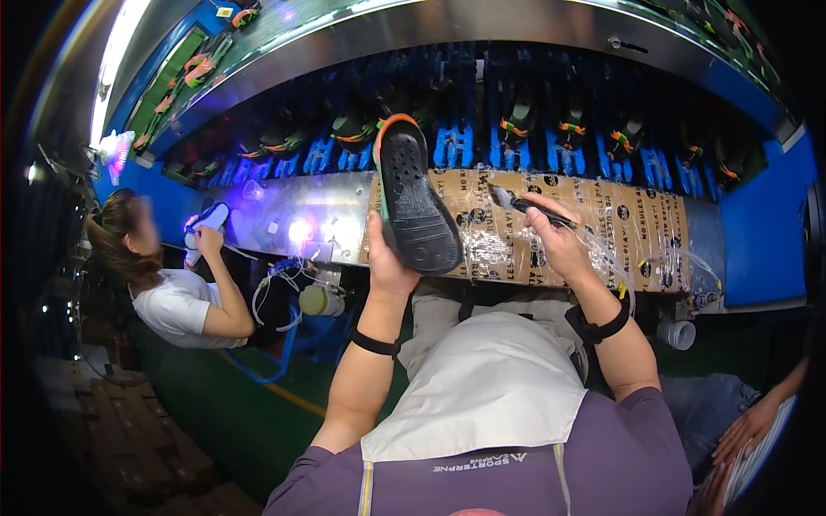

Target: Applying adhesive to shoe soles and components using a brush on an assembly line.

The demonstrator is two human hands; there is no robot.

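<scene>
My left hand (389, 265) is closed round the lower part of a shoe (416, 193), holding it upright with its black underside towards me. That underside has small holes near the top and fine ridges lower down; orange and green trim shows along its edge. In my right hand (561, 245) I grip a dark-handled brush (544, 211), its pale bristles pointing left towards the shoe but apart from it. A thin clear tube (613, 258) trails from the brush handle. Both hands are over the bench, which is covered by taped brown cardboard (594, 198).
Beyond the bench, blue racks (453, 146) carry several dark shoes (623, 138) with orange and green trim. At left a co-worker (185, 297) handles a white-and-blue shoe (206, 222). A yellowish pot (320, 300) hangs by the bench edge. Another person's hand (745, 430) rests at lower right.
</scene>
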